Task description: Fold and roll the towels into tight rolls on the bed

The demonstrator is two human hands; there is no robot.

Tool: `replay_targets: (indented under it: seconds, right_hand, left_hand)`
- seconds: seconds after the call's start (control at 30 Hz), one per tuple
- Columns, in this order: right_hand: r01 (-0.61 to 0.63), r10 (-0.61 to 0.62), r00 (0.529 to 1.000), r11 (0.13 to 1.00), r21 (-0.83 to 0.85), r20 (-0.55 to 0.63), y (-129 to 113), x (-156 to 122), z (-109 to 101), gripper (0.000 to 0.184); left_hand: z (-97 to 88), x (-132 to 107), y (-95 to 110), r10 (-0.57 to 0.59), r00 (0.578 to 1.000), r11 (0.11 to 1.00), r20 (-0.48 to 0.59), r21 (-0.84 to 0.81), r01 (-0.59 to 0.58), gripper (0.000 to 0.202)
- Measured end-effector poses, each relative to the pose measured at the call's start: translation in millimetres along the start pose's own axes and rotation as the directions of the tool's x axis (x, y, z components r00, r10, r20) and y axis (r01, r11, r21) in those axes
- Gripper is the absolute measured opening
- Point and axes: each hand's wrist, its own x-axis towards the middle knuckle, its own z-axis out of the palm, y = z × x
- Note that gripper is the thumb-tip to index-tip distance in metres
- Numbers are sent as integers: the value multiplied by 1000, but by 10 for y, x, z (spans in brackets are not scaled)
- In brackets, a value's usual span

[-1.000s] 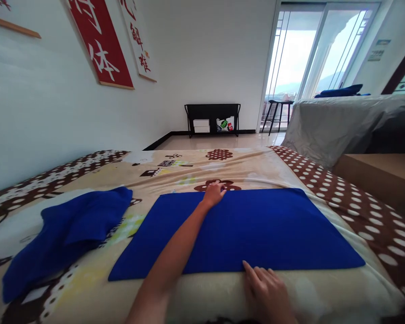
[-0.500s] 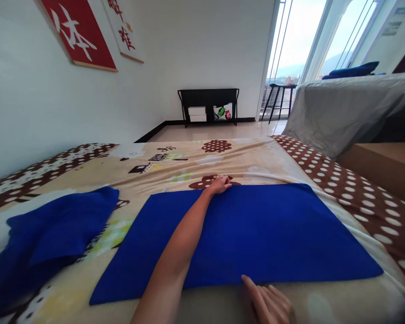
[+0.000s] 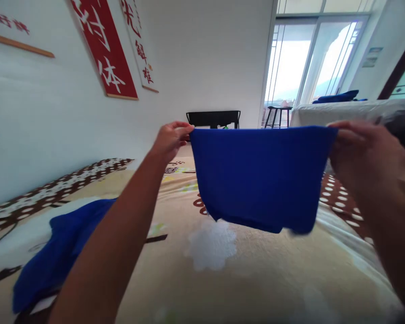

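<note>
A blue cloth (image 3: 259,175) hangs in the air above the bed, folded over so its lower edge droops toward the blanket. My left hand (image 3: 170,139) pinches its upper left corner. My right hand (image 3: 361,155) grips the upper right corner and is blurred by motion. Both arms reach out in front of me over the patterned blanket (image 3: 222,265).
A second blue cloth (image 3: 64,245) lies crumpled on the bed's left side by the white wall. Red and white banners (image 3: 104,49) hang on that wall. Farther off are a black shelf (image 3: 212,118), a stool, glass doors and a grey-covered piece of furniture (image 3: 351,110) at right.
The blue cloth lay flat on the bed with my left hand at its far edge and my right hand at its near edge. Now both hands hold it up in the air.
</note>
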Motion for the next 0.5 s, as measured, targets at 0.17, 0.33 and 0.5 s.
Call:
replay_targets:
  seconds: [0.17, 0.33, 0.5]
  right_hand:
    - [-168, 173, 985, 936, 308, 8, -110, 514, 239, 55]
    - [-218, 185, 972, 942, 255, 146, -58, 713, 514, 53]
    - [-318, 277, 946, 892, 322, 167, 247, 982, 848, 54]
  left_hand:
    - [-304, -185, 628, 6, 999, 1000, -48, -1, -6, 23]
    - [-517, -154, 686, 13, 993, 999, -113, 37, -9, 34]
    - [-601, 77, 483, -9, 992, 992, -125, 121, 24, 46]
